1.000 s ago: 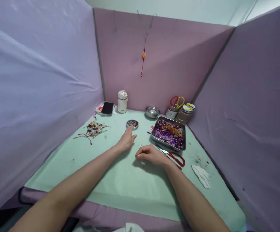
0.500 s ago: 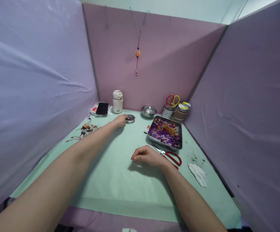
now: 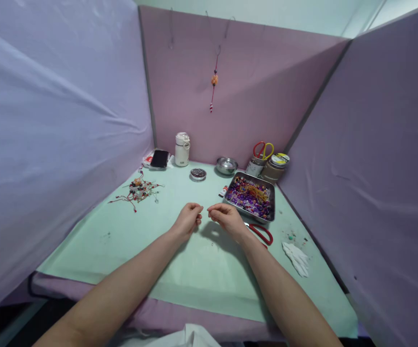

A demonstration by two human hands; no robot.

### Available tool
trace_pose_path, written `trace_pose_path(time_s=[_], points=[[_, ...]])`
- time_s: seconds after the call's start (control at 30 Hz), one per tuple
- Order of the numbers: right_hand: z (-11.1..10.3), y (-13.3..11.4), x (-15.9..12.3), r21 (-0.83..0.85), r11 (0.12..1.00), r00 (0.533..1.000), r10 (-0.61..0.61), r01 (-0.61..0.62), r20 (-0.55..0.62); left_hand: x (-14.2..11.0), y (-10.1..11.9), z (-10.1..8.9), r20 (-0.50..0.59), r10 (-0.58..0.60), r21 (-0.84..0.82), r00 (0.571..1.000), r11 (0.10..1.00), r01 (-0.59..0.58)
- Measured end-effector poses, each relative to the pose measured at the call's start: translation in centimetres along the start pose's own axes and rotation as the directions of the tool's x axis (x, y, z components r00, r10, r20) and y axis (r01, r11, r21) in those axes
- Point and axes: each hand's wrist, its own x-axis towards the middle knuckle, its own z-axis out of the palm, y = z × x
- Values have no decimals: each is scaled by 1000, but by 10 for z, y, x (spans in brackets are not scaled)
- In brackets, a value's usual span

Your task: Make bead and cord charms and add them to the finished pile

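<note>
My left hand (image 3: 189,219) is over the middle of the green table, thumb and index finger pinched together. Facing it a short way off is my right hand (image 3: 227,219), its fingers likewise in a pinch. Whatever either hand holds is too small to make out. Behind my right hand lie red-handled scissors (image 3: 261,233), partly covered by it. A metal tray (image 3: 250,214) of purple beads and orange cord stands just beyond that hand. Farther back rests a small round container (image 3: 198,174) with dark contents.
Beaded red cords (image 3: 140,190) lie at left. A phone (image 3: 159,158), a white bottle (image 3: 182,149) and a metal bowl (image 3: 227,166) line the back. A holder with scissors (image 3: 255,166) and a jar (image 3: 274,168) stand back right. A white glove (image 3: 296,259) lies at right. A beaded pendant (image 3: 214,79) hangs above.
My left hand has drawn back from the round container to the table's middle, near my right hand. My right hand has moved slightly up and away from me. The view has shifted slightly left.
</note>
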Motion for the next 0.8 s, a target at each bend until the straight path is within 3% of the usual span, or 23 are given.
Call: trace_pose_path(time_s=[0.1,0.17,0.23,0.33,0.63,0.8], points=[[1,-1,1,106,994,999,16,-12,-34,1,-7,2,63,-177,-138,982,973,184],[3,-3,0,143,990,999,25,-20,-31,5,-7,0,148,-279,-217,949,927,306],[5,-6,-2,164,986,999,32,-30,-10,10,-6,-4,242,-306,-283,921,885,369],[10,-8,-5,174,984,999,41,-47,35,17,-5,-8,297,-262,-340,918,870,358],[13,6,-3,79,982,985,171,-169,-15,29,6,-13,115,-248,-405,962,872,274],[10,11,1,31,984,976,177,-174,-125,28,2,-14,200,-222,-355,954,891,282]])
